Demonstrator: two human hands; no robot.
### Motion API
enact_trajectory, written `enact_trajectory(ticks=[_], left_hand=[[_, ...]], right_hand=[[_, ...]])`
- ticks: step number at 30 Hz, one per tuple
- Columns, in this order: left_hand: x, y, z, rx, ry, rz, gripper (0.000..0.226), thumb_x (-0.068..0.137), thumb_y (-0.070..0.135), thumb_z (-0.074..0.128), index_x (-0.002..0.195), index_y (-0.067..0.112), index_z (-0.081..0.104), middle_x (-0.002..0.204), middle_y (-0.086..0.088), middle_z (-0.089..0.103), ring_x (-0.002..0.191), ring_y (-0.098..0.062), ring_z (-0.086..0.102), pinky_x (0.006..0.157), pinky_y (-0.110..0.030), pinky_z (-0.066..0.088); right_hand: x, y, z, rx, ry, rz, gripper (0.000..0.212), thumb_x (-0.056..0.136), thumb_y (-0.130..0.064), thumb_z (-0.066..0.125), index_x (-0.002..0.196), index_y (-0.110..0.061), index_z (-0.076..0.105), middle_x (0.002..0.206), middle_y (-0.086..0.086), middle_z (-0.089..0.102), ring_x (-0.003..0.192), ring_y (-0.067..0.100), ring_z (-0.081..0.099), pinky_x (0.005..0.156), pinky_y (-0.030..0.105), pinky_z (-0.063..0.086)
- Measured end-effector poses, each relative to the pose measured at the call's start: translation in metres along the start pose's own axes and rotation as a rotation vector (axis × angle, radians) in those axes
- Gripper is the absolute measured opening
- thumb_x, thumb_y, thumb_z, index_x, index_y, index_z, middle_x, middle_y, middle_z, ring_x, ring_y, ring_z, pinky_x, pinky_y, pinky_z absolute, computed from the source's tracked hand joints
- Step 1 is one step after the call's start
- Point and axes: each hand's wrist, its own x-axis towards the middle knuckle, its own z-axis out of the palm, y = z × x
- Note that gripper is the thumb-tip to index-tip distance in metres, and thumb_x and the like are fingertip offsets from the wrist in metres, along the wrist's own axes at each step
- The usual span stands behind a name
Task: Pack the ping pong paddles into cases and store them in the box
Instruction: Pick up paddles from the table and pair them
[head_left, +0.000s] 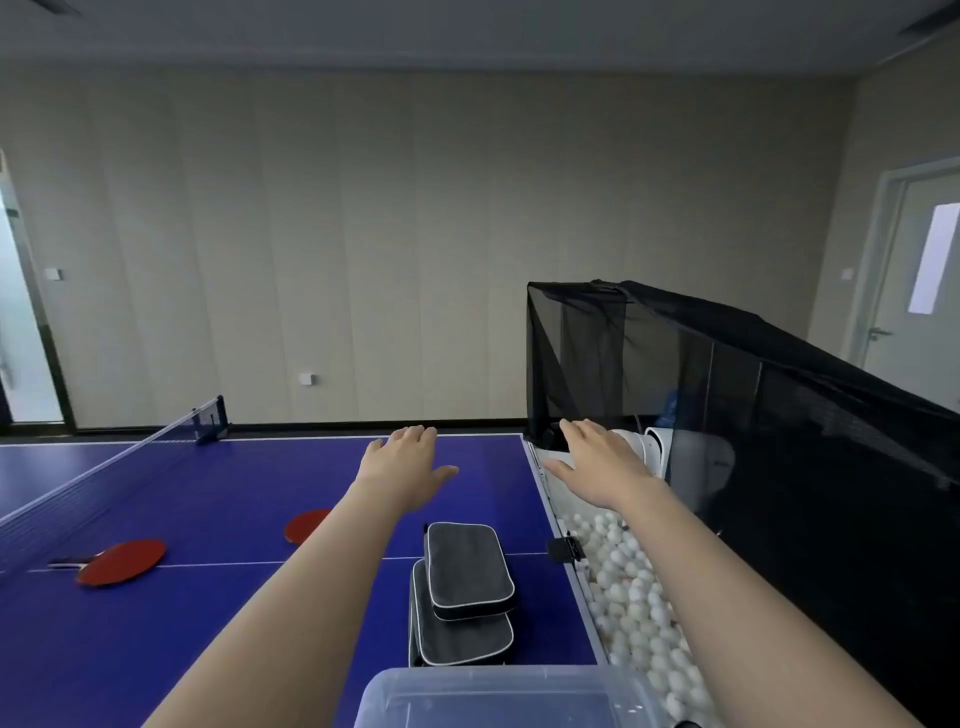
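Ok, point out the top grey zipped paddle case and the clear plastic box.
top grey zipped paddle case (467, 569), head view, middle of its face
clear plastic box (498, 699), head view, near rim

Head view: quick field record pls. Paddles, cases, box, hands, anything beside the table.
paddles: two red paddles flat on the blue table, uncased; the second partly hidden by the left forearm
cases: two dark cases, stacked and offset, look closed
box: clear plastic box at near edge, contents unclear
left hand: open, empty, above the table
right hand: open, empty, past the table's right edge
beside table: black net catcher with white balls
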Motion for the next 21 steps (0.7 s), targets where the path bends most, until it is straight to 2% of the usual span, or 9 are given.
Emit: enact_trajectory(ticks=[6,13,19,21], left_hand=[[-0.01,0.003,0.003,-0.001,0.001,-0.019,0.064,0.098,0.051,0.039,0.148,0.013,0.025,0.153,-0.004,0.03,0.141,-0.022,0.028,0.113,-0.041,0.026],[-0.035,-0.006,0.02,-0.009,-0.036,-0.091,0.067,0.098,0.051,0.038,0.15,0.012,0.022,0.157,-0.005,0.024,0.144,-0.023,0.023,0.116,-0.042,0.023],[-0.069,-0.037,0.046,-0.036,-0.073,-0.193,0.056,0.096,0.051,0.042,0.139,0.016,0.038,0.146,-0.003,0.041,0.133,-0.022,0.038,0.108,-0.04,0.033],[-0.081,-0.053,0.053,-0.038,-0.086,-0.22,0.058,0.096,0.052,0.041,0.141,0.016,0.036,0.146,-0.003,0.04,0.134,-0.022,0.038,0.108,-0.04,0.033]], right_hand=[[-0.006,0.001,0.001,0.041,-0.005,-0.006,0.063,0.099,-0.045,0.041,0.148,-0.008,0.024,0.15,0.009,0.035,0.14,0.025,0.03,0.114,0.041,0.029],[-0.01,-0.012,0.019,0.058,-0.014,-0.067,0.063,0.098,-0.046,0.04,0.146,-0.008,0.027,0.148,0.009,0.039,0.136,0.024,0.035,0.111,0.038,0.032],[-0.013,-0.043,0.053,0.094,-0.098,-0.116,0.065,0.098,-0.048,0.039,0.149,-0.01,0.023,0.152,0.008,0.034,0.14,0.024,0.031,0.113,0.037,0.028],[-0.013,-0.058,0.064,0.089,-0.132,-0.137,0.065,0.099,-0.048,0.038,0.149,-0.011,0.022,0.152,0.007,0.034,0.14,0.023,0.03,0.113,0.038,0.028]])
